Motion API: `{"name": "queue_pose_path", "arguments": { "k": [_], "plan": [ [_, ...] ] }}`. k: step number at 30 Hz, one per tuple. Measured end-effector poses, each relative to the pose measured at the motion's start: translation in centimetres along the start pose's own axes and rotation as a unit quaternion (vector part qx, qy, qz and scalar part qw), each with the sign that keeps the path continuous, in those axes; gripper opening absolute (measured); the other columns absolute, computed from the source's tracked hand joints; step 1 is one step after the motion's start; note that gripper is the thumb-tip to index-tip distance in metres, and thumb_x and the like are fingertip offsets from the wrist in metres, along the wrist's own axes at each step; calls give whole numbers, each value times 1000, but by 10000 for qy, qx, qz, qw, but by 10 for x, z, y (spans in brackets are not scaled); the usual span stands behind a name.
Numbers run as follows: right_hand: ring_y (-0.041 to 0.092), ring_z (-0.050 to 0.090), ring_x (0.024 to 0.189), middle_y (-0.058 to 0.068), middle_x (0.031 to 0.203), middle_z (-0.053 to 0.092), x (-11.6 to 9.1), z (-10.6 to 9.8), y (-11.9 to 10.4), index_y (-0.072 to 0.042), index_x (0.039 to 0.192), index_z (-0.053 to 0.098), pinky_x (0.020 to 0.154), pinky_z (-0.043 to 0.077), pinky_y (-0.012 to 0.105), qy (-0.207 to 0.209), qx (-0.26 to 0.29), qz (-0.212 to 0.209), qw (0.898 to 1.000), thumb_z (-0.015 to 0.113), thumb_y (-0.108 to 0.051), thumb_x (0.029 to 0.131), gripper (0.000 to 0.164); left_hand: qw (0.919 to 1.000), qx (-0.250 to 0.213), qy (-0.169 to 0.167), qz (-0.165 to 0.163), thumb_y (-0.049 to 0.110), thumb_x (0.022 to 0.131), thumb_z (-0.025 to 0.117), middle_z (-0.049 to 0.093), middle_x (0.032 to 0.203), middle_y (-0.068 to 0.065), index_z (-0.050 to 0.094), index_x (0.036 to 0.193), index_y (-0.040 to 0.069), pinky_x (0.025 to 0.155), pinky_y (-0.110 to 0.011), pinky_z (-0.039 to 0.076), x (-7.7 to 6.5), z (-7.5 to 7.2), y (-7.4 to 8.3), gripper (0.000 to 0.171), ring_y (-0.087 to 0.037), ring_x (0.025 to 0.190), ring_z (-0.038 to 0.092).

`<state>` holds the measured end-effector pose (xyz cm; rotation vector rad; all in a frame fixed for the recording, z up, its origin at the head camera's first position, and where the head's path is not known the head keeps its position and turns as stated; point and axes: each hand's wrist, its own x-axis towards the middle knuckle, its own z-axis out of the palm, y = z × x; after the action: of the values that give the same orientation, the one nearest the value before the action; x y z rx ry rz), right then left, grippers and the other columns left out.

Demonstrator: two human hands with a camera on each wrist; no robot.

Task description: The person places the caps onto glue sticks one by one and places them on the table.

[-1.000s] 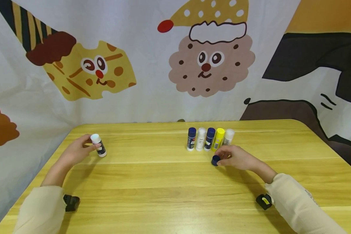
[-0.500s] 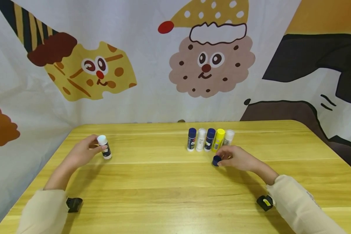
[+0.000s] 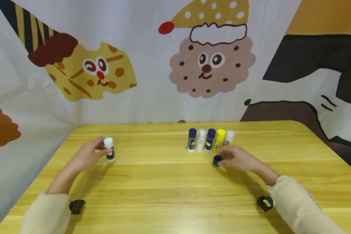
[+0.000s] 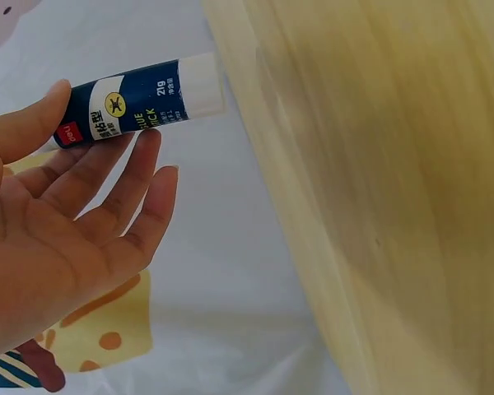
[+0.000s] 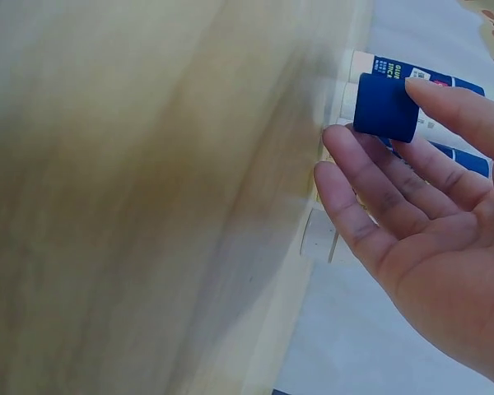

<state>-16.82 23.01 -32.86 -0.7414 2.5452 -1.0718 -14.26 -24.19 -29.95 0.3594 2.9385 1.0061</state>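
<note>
At the left of the table my left hand [image 3: 89, 156] pinches an uncapped glue stick [image 3: 110, 150] between thumb and fingers. Its label is dark blue and its top end white; in the left wrist view the glue stick [image 4: 136, 103] shows "21g" on that label. On the right, my right hand [image 3: 237, 158] holds a dark blue cap [image 3: 217, 160] by thumb and fingertips. Close up in the right wrist view, the cap [image 5: 385, 108] is apart from any stick. Just behind that hand stands a row of several upright glue sticks, among them a yellow one [image 3: 219, 140].
The row also has a blue-capped stick [image 3: 191, 140] at its left end and a white-capped one [image 3: 229, 137] at its right end, partly behind my right hand. A wooden table [image 3: 163, 195] lies under both hands. A printed cloth [image 3: 152, 65] hangs behind it.
My left hand has moved to the right and slightly nearer with the glue stick, which has turned more upright. The right hand and the cap have barely moved.
</note>
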Motion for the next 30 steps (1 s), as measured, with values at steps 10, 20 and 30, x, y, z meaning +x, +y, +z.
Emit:
{"name": "queue_pose_path", "arguments": {
  "k": [10, 20, 30],
  "plan": [
    [19, 59, 83, 10, 94, 63, -1, -1, -1, 4, 100, 56, 68, 49, 27, -18, 93, 75, 9999, 67, -9, 82, 24, 9996, -52, -107, 258, 18, 93, 55, 60, 101, -13, 53, 108, 0, 78, -51, 42, 0, 6, 10, 23, -38, 102, 52],
    [21, 59, 84, 11, 94, 63, -2, -1, -8, 6, 99, 55, 71, 50, 29, 36, 185, -68, 9998, 67, -8, 82, 25, 9991, -135, -184, 346, 14, 93, 54, 60, 103, -15, 51, 110, -1, 75, -47, 45, 0, 12, 19, 23, -35, 99, 54],
    [21, 58, 83, 7, 91, 61, -3, -1, -8, 2, 97, 57, 71, 50, 31, 190, -9, -97, 9998, 68, -9, 81, 22, 9985, -202, -220, 455, 14, 92, 55, 60, 101, -15, 51, 111, -1, 70, -42, 48, 1, 18, 26, 24, -34, 96, 55]
  ]
}}
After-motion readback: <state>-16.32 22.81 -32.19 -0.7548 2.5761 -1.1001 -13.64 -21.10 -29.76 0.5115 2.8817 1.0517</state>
